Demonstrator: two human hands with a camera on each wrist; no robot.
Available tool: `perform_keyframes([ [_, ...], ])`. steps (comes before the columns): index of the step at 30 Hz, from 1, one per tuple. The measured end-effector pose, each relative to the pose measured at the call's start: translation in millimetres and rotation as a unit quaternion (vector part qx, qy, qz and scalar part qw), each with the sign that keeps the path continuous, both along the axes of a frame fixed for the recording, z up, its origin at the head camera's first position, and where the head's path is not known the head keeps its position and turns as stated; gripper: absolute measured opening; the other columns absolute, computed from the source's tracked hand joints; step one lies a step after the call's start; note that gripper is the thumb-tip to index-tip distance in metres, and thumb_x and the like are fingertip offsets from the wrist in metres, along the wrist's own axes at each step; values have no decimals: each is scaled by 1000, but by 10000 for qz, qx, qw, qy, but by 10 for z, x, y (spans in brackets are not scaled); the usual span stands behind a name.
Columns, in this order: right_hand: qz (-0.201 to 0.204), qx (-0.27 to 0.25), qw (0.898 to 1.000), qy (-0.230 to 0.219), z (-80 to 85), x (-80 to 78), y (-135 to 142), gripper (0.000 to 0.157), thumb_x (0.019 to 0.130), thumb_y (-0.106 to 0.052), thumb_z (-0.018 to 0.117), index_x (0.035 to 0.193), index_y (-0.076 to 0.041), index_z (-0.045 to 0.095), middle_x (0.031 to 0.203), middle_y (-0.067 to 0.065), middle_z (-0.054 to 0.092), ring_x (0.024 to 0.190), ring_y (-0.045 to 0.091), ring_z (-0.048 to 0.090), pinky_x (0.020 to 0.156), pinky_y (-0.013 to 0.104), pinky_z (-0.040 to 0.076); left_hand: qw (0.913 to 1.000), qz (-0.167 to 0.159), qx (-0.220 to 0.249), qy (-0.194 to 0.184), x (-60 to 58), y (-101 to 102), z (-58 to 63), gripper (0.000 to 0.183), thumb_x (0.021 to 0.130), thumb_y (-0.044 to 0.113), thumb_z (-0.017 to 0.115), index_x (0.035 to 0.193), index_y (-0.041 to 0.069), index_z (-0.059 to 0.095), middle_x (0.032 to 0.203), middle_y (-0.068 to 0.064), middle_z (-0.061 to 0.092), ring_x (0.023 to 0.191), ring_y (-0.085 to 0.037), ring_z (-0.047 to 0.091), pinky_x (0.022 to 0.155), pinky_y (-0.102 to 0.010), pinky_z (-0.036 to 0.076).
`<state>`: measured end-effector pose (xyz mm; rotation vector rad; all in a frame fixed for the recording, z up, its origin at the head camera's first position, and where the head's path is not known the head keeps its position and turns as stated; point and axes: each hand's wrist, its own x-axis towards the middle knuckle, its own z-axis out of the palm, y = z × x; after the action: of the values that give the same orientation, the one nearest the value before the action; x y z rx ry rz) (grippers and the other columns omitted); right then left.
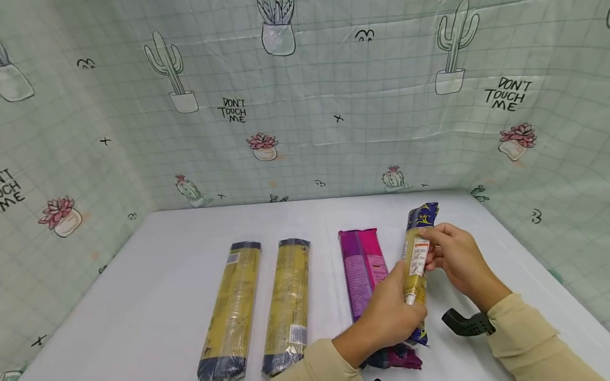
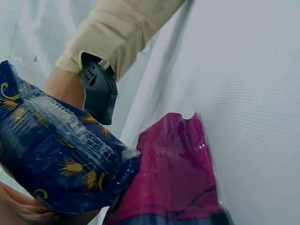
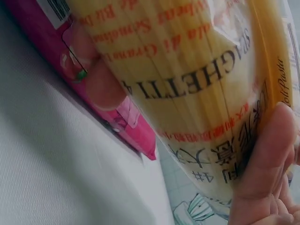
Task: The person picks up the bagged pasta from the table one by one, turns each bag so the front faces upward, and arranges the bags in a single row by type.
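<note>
A clear packet of spaghetti (image 1: 414,283) with dark blue, gold-patterned ends is held up over the right part of the table. Low on the packet, my left hand (image 1: 392,312) grips it. My right hand (image 1: 455,256) pinches its upper right edge beside a white label. In the right wrist view the printed word SPAGHETTI shows on the packet (image 3: 187,79), with fingers on both sides. A pink and purple packet (image 1: 360,270) lies just left of and partly under my left hand, its lower part hidden by that hand.
Two yellow packets with dark blue ends, one at the left (image 1: 233,307) and one nearer the middle (image 1: 289,301), lie side by side on the white table (image 1: 143,296). A cactus-print cloth (image 1: 305,106) stands around the back and sides. A black wrist device (image 1: 469,323) sticks out from the right sleeve.
</note>
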<state>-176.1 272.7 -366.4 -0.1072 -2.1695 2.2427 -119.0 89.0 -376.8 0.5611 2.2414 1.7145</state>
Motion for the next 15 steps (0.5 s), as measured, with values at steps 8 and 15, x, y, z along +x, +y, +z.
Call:
perform_keyframes([
  [8, 729, -682, 9950, 93, -44, -51, 78, 16, 105, -21, 56, 98, -6, 55, 77, 3, 56, 63, 14, 62, 57, 28, 57, 9966, 349, 591, -448, -36, -4, -23, 55, 79, -5, 66, 126, 20, 53, 95, 8, 61, 79, -6, 61, 67, -22, 53],
  [15, 595, -232, 9979, -66, -112, -96, 146, 16, 105, -18, 52, 100, -6, 61, 81, 5, 57, 66, 15, 63, 63, 31, 58, 9906, 724, 894, -743, -69, -17, -4, 67, 80, -4, 66, 142, 16, 50, 107, 8, 63, 87, -5, 62, 74, -24, 55],
])
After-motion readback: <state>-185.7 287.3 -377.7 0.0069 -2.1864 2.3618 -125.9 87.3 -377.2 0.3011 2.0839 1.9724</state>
